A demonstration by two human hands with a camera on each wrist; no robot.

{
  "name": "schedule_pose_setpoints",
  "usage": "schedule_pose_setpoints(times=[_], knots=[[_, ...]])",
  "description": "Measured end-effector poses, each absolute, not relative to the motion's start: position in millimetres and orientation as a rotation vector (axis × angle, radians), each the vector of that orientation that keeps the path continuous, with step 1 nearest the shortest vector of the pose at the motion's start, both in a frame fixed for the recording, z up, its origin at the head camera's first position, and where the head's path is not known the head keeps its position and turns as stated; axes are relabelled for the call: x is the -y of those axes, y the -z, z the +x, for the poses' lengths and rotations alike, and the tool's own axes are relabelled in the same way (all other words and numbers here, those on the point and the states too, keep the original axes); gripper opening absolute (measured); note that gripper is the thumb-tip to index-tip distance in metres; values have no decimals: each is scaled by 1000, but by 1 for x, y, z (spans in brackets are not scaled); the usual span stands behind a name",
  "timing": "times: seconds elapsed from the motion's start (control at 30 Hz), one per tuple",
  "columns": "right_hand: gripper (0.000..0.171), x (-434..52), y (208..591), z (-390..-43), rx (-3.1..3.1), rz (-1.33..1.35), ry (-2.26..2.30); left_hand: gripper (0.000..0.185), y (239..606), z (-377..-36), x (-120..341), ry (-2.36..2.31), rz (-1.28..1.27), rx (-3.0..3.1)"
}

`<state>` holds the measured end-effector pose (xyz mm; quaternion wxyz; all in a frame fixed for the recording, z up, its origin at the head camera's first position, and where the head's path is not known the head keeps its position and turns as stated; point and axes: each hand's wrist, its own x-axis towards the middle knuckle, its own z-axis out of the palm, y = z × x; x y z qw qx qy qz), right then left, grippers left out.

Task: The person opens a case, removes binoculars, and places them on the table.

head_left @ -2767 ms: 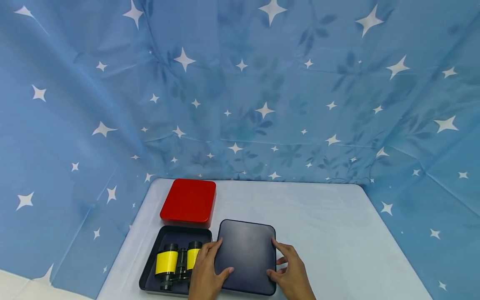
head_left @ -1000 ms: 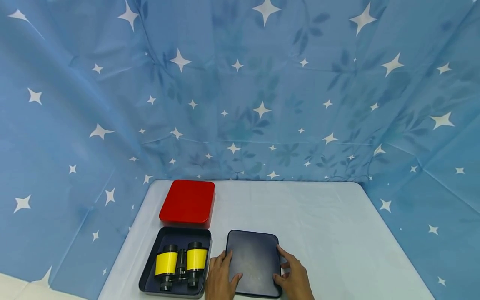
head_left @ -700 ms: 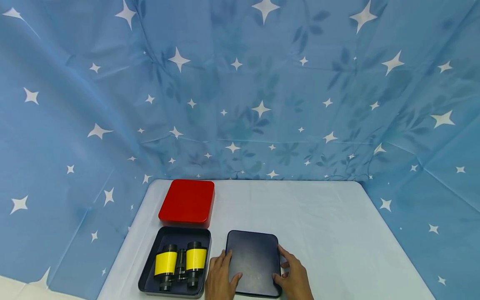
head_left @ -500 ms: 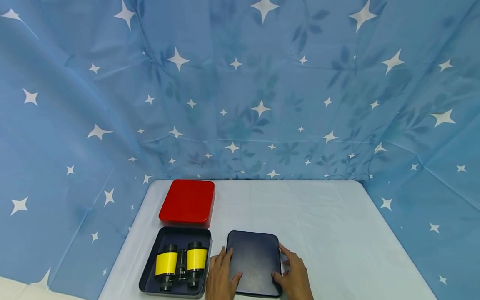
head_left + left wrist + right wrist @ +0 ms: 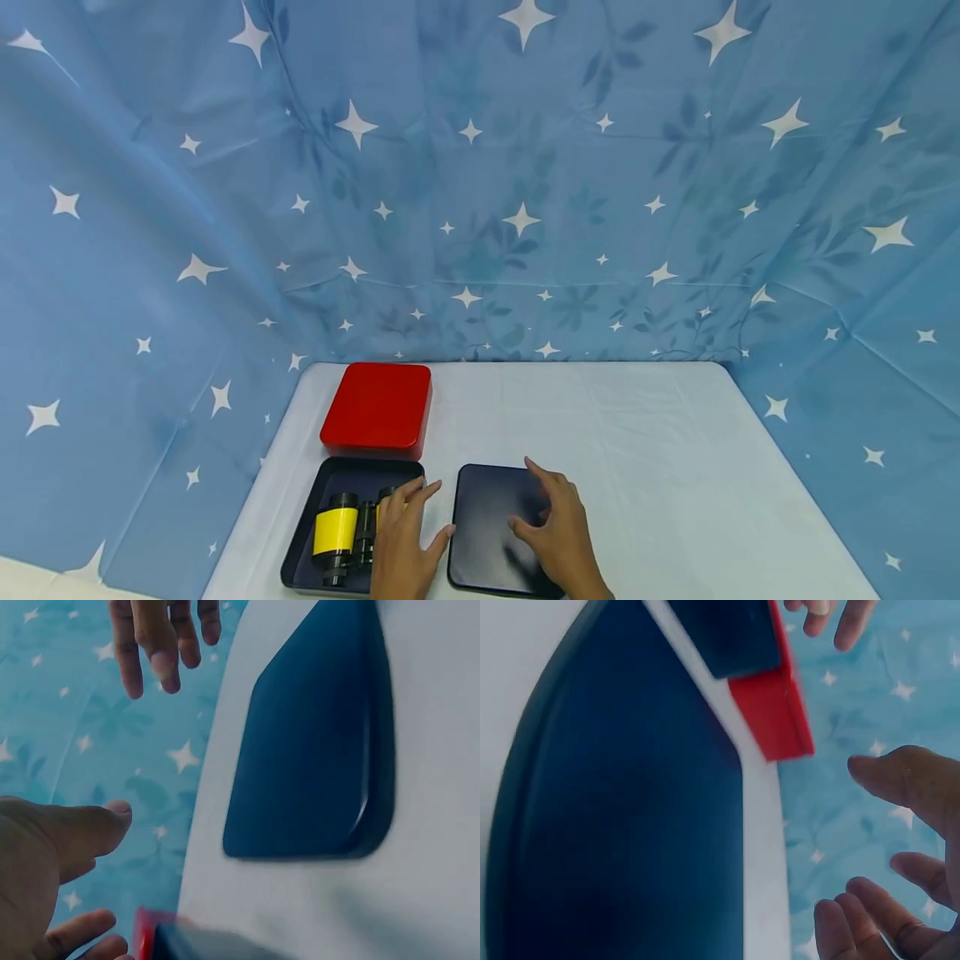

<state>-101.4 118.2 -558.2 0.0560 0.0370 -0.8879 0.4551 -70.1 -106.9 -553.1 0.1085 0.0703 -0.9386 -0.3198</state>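
Two hands hover low over the near edge of the bench, and neither holds anything. The dark blue lid lies flat there, top side up, its long axis running from the person toward the starry backdrop, one short end at the bench's near edge. It sits just right of the open dark box, apart from it by a narrow strip of cloth. The right hand is spread over the lid's right half, fingers relaxed and pointing away from the person; whether the fingertips touch the lid cannot be told. The left hand is over the right side of the open box, above the yellow and black binoculars lying inside, fingers loosely spread, its grip wide. A red tin stands closed just behind the open box.

Half a second earlier both hands flanked the lid, fingers against its left and right edges. Now both have let go: the left has shifted leftward over the box, the right has come up onto the lid. The lid itself has stayed in place.
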Motion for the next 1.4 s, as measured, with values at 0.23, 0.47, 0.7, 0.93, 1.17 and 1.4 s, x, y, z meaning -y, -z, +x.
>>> schedule_pose_setpoints(times=[0.23, 0.47, 0.7, 0.93, 1.17, 1.4], knots=[[87, -85, 548, -104, 2671, 288, -1466, 67, 542, -68, 142, 938, 279, 2781], [94, -52, 537, -104, 2740, 397, -1468, 69, 539, -68, 171, 958, 320, 2781], [96, -24, 534, -102, 2785, 503, -1479, 67, 531, -67, 192, 988, 359, 2798], [100, 0, 539, -102, 2832, 554, -1528, 68, 531, -64, 219, 993, 342, 2878], [102, 20, 549, -104, 2916, 630, -1398, 75, 539, -60, 242, 933, 343, 2946], [102, 30, 557, -106, 2953, 674, -1290, 79, 549, -58, 254, 968, 286, 2975]])
